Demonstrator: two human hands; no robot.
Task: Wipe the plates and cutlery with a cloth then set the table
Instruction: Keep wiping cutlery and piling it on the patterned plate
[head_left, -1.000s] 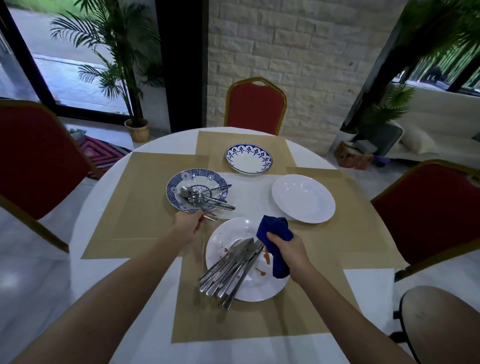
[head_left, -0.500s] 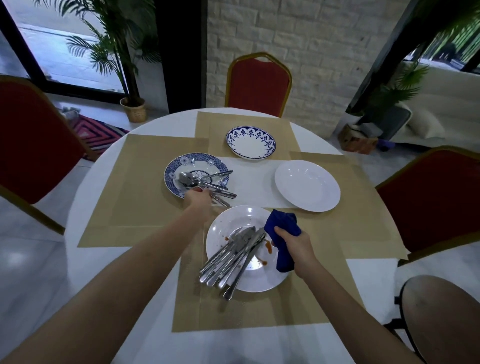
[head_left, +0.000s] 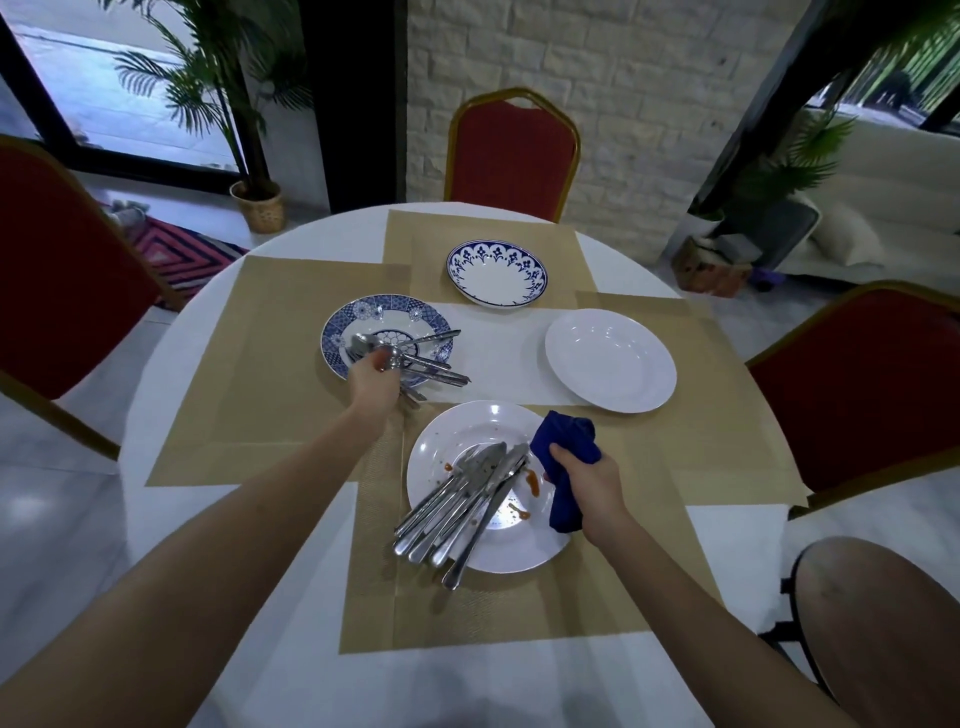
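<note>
The head camera looks down on a round white table (head_left: 322, 231) laid with tan placemats (head_left: 244, 374).

At lower centre of the frame sits a white plate (head_left: 441, 436) smeared with red sauce (head_left: 532, 483). A bundle of knives and forks (head_left: 467, 493) lies slantwise across it, the handles hanging over its lower left rim.

The right hand (head_left: 589, 480) is at this plate's right edge. Its fingers are curled tight round a bunched blue cloth (head_left: 569, 441), which sticks out above and below the fist and hangs over the plate's rim.

The left hand (head_left: 374, 382) reaches up to a blue patterned plate (head_left: 384, 309) at centre left. There it pinches a cluster of spoons (head_left: 431, 371) between thumb and curled fingers. The spoon bowls lie in the plate's middle and the handles point right, past its rim.

A blue-rimmed bowl (head_left: 496, 273) stands above centre on the far placemat. A clean white plate (head_left: 610, 358) lies to the right, well apart from both hands.

Red chairs stand around the table: one at top centre (head_left: 514, 156), one at the left edge (head_left: 62, 260) and one at the right edge (head_left: 857, 389). A potted palm (head_left: 260, 208) stands at upper left by a window.
</note>
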